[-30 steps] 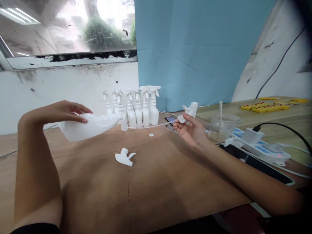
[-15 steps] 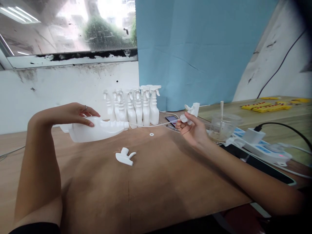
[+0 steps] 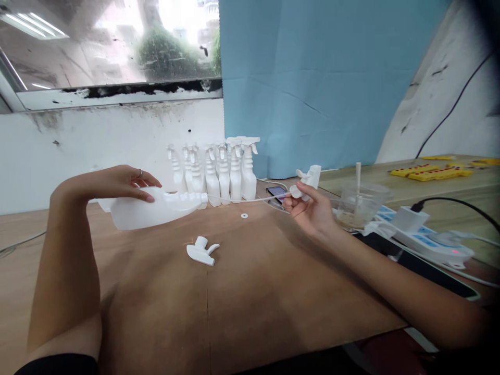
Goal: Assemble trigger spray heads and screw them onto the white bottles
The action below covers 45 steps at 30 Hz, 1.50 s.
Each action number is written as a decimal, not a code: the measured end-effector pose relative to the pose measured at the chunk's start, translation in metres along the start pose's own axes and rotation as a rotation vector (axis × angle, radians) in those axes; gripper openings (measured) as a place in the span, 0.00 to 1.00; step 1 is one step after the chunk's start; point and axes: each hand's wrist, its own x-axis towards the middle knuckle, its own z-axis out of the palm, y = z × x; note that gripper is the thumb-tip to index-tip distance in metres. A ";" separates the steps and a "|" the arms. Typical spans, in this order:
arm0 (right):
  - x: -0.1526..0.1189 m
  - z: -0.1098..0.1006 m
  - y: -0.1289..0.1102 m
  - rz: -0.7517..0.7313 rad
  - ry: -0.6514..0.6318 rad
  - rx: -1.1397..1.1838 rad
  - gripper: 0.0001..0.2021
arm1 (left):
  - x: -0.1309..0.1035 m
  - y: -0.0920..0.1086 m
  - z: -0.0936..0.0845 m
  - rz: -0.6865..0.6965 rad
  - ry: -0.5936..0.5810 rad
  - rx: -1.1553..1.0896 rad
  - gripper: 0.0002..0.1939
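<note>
My left hand (image 3: 135, 186) is closed round a white spray bottle (image 3: 160, 208) lying on its side above the table, its neck pointing right. In my right hand (image 3: 310, 208) is a white trigger sprayer head (image 3: 310, 179), pinched near its collar. From the head a thin dip tube (image 3: 250, 200) runs left to the bottle's mouth; whether its tip is just inside cannot be made out. A second trigger sprayer head (image 3: 201, 251) lies on the table in front of the bottle. A small white ring (image 3: 244, 215) lies flat right of it.
Several white spray bottles with heads (image 3: 222, 174) stand by the wall. At the right are a phone (image 3: 276, 194), a plastic cup (image 3: 357, 208), a power strip (image 3: 441, 245) with cables, a dark flat device (image 3: 422, 268) and yellow pieces (image 3: 433, 171) on another surface.
The whole view has shifted slightly. Both hands keep their holds, and the bottle, sprayer head and tube stay in nearly the same position to each other.
</note>
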 end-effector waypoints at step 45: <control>-0.013 0.012 0.010 0.118 -0.165 -0.128 0.15 | -0.004 0.018 0.003 0.075 0.017 0.037 0.26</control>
